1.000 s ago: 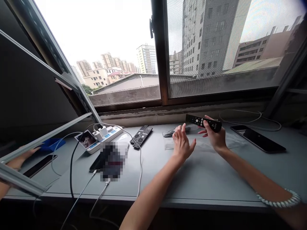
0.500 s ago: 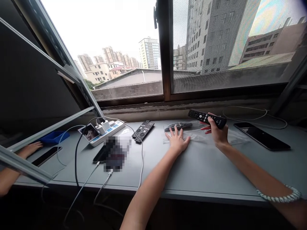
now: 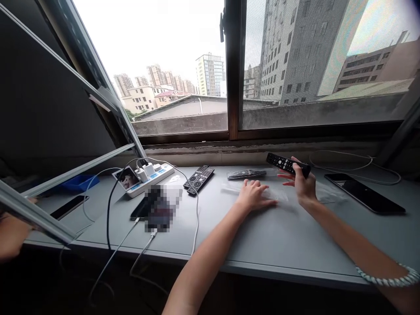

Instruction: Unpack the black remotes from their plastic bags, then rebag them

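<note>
My right hand (image 3: pixel 306 186) holds a black remote control (image 3: pixel 284 163) raised above the desk, its buttons facing up and the thumb on its near end. My left hand (image 3: pixel 254 195) rests on a clear plastic bag (image 3: pixel 229 187), fingers bent and close together, the thumb stretched out to the right. Just beyond its fingertips lies another black remote (image 3: pixel 246 173), which appears to be inside clear plastic. More clear plastic (image 3: pixel 330 192) spreads beneath and behind my right hand. To the left, two black remotes (image 3: pixel 199 179) lie side by side, with a white cable crossing them.
A dark tablet (image 3: pixel 364 192) lies at the right. On the left are a white power strip (image 3: pixel 151 179) with plugs, a blurred-out device on cables, a phone (image 3: pixel 69 207) and a blue tray (image 3: pixel 77 183). Another person's arm (image 3: pixel 13 236) shows behind the metal frame (image 3: pixel 82 168).
My left hand has drawn back from the packaged remote and slid slightly right, its spread fingers now bent. My right hand still holds its remote. The other person's hand has pulled back behind the frame.
</note>
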Motion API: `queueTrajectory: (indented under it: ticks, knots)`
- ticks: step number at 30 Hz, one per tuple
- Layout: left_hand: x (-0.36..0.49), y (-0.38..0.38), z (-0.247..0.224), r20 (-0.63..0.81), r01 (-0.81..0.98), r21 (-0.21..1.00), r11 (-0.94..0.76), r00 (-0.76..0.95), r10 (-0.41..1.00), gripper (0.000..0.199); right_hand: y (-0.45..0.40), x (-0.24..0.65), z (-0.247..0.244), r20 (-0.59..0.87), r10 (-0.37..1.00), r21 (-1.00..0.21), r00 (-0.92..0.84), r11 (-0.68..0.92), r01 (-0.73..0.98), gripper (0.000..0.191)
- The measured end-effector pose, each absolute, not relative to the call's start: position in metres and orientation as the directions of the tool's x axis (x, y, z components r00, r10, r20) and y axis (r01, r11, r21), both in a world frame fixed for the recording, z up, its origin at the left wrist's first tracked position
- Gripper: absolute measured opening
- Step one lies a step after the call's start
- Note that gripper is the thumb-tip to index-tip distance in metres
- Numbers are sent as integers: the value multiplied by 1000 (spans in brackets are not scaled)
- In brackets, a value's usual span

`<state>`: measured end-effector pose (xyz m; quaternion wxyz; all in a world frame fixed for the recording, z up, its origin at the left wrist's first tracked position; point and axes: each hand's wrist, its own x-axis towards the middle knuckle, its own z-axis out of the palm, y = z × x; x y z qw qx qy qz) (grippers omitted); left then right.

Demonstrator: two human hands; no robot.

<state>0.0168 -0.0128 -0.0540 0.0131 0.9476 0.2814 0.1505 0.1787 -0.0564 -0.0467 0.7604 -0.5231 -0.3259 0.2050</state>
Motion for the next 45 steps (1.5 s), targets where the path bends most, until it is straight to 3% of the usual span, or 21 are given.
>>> queueTrajectory:
  ticks: [2,4,8,13,20,26,31,33,39,45]
  knots:
    - [15,-11,-51,292,533,81,-842,795,532,25,-55,180,-49,320,633,-915,704,400,56,57]
    - [12,-9,-46,348,553,76,-830,765,541,12,-54,181,-49,371,614,-897,697,432,97,55]
    - [7,-5,-38,481,625,111,-773,647,592,14,-54,179,-49,471,612,-865,636,463,194,46]
    - [5,-4,-45,462,656,135,-743,622,633,14,-57,174,-52,595,632,-803,497,438,404,41]
    - [11,-9,-54,326,645,152,-749,683,654,27,-64,176,-49,861,464,-413,208,400,818,27]
    - [13,-14,-51,413,640,154,-753,651,638,38,-72,181,-41,880,465,-301,98,386,872,28]
    - [11,-9,-52,440,696,159,-700,585,681,24,-78,182,-39,864,502,-199,-39,411,890,33]
    - [10,-5,-54,434,705,165,-690,576,693,27,-80,181,-38,844,531,-170,-82,408,897,36]
    - [7,0,-55,445,706,179,-685,563,696,31,-79,182,-38,852,520,-187,-62,413,891,35]
    - [9,-1,-52,433,691,175,-702,586,685,32,-72,175,-37,847,512,-394,143,422,817,22]
